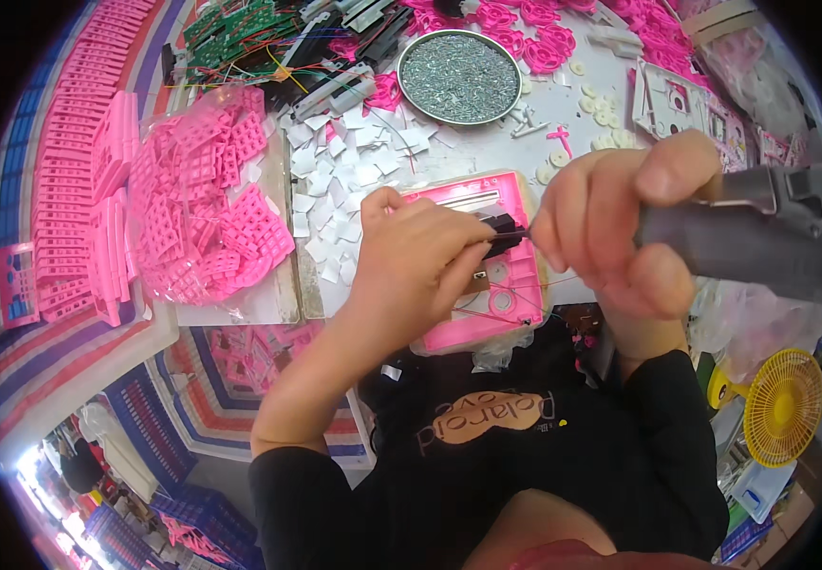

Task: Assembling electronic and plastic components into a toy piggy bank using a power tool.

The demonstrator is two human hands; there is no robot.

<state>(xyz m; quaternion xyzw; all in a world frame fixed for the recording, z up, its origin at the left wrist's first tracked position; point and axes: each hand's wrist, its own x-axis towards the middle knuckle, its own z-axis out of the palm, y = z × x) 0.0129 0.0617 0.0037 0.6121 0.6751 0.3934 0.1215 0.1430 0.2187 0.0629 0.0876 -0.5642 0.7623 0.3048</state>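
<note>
A pink plastic casing (515, 309) lies in front of me on the table, with thin wires and a small brown circuit board (478, 277) inside it. My left hand (417, 247) reaches over its left side, fingers pinched on a small black plastic part (503, 228). My right hand (610, 214) is wrapped round a dark grey electric screwdriver (743, 233), held sideways. The screwdriver's thin bit points left and meets the black part near my left fingertips. Whether a screw sits on the bit is too small to tell.
A round tin of screws (458, 76) stands behind the casing. White paper squares (340, 204) are scattered left of it, beside a bag of pink keypad pieces (207, 190). Green circuit boards (240, 33) with wires lie far left. White discs (601, 106) and a yellow fan (784, 407) are right.
</note>
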